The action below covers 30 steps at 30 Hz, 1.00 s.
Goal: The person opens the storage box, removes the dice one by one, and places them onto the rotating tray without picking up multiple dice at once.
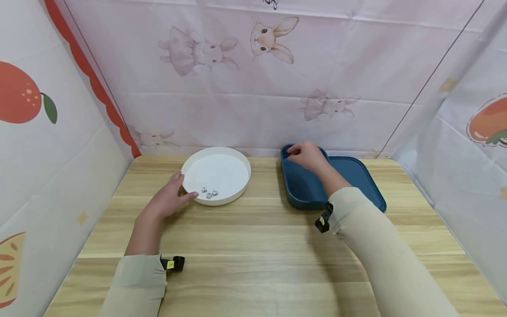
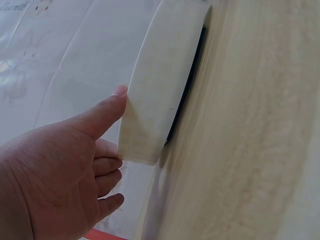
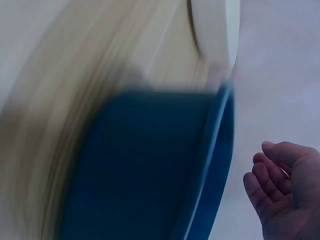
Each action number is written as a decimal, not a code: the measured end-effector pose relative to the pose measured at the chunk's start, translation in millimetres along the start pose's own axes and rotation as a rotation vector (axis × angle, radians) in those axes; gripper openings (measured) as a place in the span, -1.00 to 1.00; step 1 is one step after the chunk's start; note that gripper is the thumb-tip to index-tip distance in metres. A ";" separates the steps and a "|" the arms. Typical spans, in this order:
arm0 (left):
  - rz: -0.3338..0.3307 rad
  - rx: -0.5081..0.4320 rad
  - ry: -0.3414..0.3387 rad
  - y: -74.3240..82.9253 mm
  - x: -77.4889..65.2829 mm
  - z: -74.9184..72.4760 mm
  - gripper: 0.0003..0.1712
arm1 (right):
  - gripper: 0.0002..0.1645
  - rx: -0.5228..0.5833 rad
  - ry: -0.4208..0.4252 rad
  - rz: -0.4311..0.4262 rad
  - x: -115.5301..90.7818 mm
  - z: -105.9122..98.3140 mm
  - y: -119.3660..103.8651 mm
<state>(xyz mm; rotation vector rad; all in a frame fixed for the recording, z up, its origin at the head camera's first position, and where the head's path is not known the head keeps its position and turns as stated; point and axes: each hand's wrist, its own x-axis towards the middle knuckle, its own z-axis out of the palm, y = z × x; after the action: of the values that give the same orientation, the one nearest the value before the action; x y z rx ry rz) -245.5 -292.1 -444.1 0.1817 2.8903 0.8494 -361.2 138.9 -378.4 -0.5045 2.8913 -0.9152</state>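
Dice: three small white cubes with dark pips (image 1: pixel 208 194) lie inside the round white shallow tray (image 1: pixel 219 167), by its near edge, just beside the left thumb.
Left hand (image 1: pixel 168 196): touches the tray's rim, thumb and fingers set apart along it.
Right hand (image 1: pixel 310 156): over the far end of the deep dark-blue rounded container (image 1: pixel 303 180), well apart from the dice; fingers bent, thumb near the fingertips; whether they hold anything cannot be told.
Beside the container: a flat dark-blue rounded panel (image 1: pixel 356 176) on the pale wood-grain table (image 1: pixel 245 264).
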 end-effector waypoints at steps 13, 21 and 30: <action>0.000 -0.027 0.006 0.6 -2.8 1.8 0.09 | -0.54 -0.351 -0.154 0.187 -1.4 -0.8 63.0; -0.017 -0.025 0.010 0.0 -2.3 1.6 0.10 | -0.65 -0.393 -0.147 0.204 2.0 9.9 68.0; -0.011 -0.018 0.011 4.9 -5.8 0.2 0.09 | -0.78 -0.368 -0.138 0.200 2.5 16.7 72.7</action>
<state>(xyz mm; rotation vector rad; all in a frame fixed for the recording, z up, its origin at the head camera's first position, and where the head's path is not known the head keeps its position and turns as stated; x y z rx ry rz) -239.4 -288.8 -441.1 0.1591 2.8899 0.8775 -381.8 184.8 -433.5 -0.2759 2.9183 -0.3079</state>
